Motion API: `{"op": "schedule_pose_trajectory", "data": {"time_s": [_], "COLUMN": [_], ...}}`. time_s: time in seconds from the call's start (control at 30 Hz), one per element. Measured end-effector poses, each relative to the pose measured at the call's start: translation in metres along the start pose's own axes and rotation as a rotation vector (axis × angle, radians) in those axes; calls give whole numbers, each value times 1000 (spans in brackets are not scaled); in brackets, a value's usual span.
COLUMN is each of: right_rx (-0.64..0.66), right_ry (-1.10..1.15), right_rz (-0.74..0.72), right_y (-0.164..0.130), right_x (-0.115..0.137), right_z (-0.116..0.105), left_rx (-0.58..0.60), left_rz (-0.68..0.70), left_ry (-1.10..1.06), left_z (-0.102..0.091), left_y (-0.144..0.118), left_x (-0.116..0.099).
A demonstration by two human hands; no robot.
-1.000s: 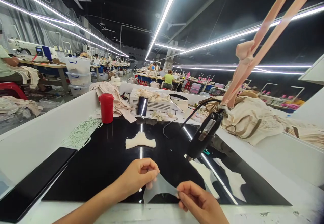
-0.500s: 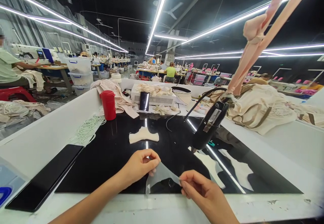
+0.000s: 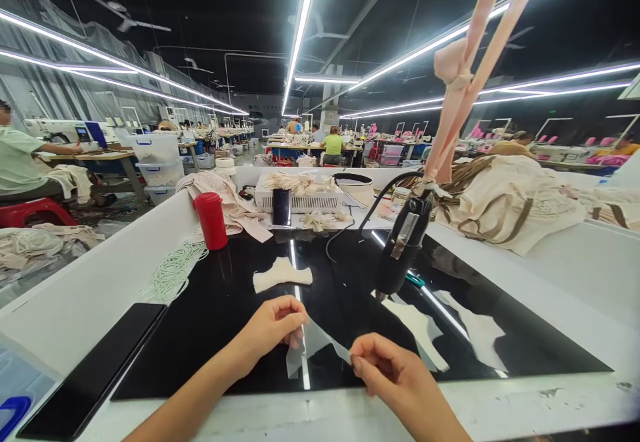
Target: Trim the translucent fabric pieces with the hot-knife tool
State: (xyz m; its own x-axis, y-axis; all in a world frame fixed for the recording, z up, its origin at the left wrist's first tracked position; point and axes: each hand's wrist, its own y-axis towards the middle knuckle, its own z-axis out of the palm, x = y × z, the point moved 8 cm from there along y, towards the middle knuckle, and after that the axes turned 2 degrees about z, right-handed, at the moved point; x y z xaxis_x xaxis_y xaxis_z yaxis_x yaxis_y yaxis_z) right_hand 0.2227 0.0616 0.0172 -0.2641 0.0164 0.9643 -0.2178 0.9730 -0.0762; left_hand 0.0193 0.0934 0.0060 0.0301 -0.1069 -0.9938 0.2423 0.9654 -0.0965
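A thin translucent fabric piece (image 3: 316, 339) is stretched between both hands above a glossy black board (image 3: 225, 335). My left hand (image 3: 275, 327) pinches its upper left corner between thumb and fingers. At the piece's right end, my right hand (image 3: 383, 365) has a matching pinch. Beyond my left hand lies a stack of cream fabric pieces (image 3: 283, 275) with curved edges. A black handheld tool with a metal tip (image 3: 404, 245) hangs from a knotted pink strap (image 3: 453, 89), its tip near cut white pieces (image 3: 420, 325) on the board's right side.
A red cup (image 3: 211, 221), pale green cord (image 3: 175, 270) and a long black slab (image 3: 95, 369) lie to the left. Behind stand a white vented box (image 3: 300, 199) and a dark phone-like block (image 3: 281, 207). Cream garments (image 3: 510, 202) are heaped on the right ledge. Co-workers sit farther off.
The view has shifted slightly, and the hanging tool appears a little farther left. Both hands keep hold of the translucent piece, which is slightly turned.
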Motion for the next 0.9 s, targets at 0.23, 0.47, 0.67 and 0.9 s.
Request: {"op": "schedule_pose_trajectory", "data": {"time_s": [0.23,0.47,0.67,0.9], "right_rx": [54,172,282,397], "right_ry": [323,586,683,746], "right_rz": [219,354,406,339], "right_y": [2,-5,-9,-12], "right_x": [-16,-23,-26,-18], "right_z": [6,19,29,37], "left_rx": [31,32,42,71], "left_rz": [-27,-61,-108,-127], "left_ry": [-67,-51,-50,-54], "left_z": [2,2,6,9], "left_y": [-2,-4,-8,-12], "left_x": [-1,-5,-11,-14]}}
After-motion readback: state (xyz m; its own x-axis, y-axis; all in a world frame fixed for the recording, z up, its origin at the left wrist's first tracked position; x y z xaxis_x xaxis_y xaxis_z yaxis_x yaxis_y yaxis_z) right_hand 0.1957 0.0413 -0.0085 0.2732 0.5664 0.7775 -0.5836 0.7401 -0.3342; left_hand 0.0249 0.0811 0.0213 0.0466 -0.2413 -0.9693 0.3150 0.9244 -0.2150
